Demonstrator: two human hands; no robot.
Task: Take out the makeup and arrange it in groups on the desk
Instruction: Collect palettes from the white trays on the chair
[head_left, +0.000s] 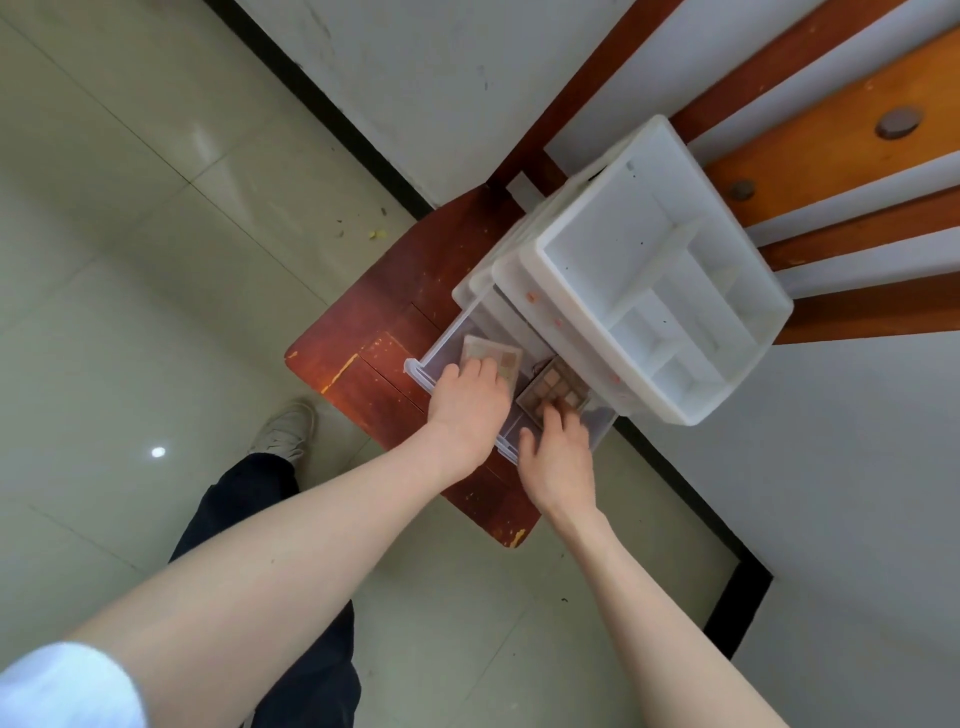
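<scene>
1. My left hand covers the near half of the pale palette, so I cannot tell whether my fingers curl round its edge or lie flat on it.
2. My right hand hides the near corner of the darker palette; its fingertips are out of sight.
3. The organizer overhangs the rear of the open drawer, so whatever lies further back is hidden.
4. The pan colours in both palettes are too blurred to name.
5. My forearms run off the bottom edge, and the orange boards off the right.
</scene>
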